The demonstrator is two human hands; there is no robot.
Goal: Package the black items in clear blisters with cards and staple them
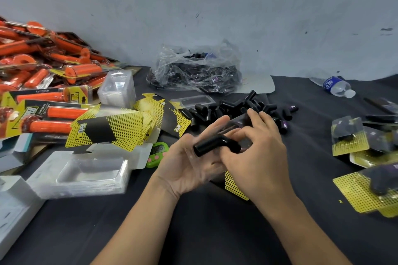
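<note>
Above the dark cloth-covered table [204, 232], the left hand [189, 168] lay palm up with fingers spread, cradling what looked like a clear plastic blister [239, 123], though blur hid its edges. A short black rubber tube [213, 145] rested across that palm. The right hand [256, 153] pinched the tube's near end between thumb and curled fingers. A yellow dotted card [233, 186] showed just beneath both hands. A heap of loose black tubes [237, 105] sat just behind, and a stack of empty clear blisters [86, 174] lay to the left.
</note>
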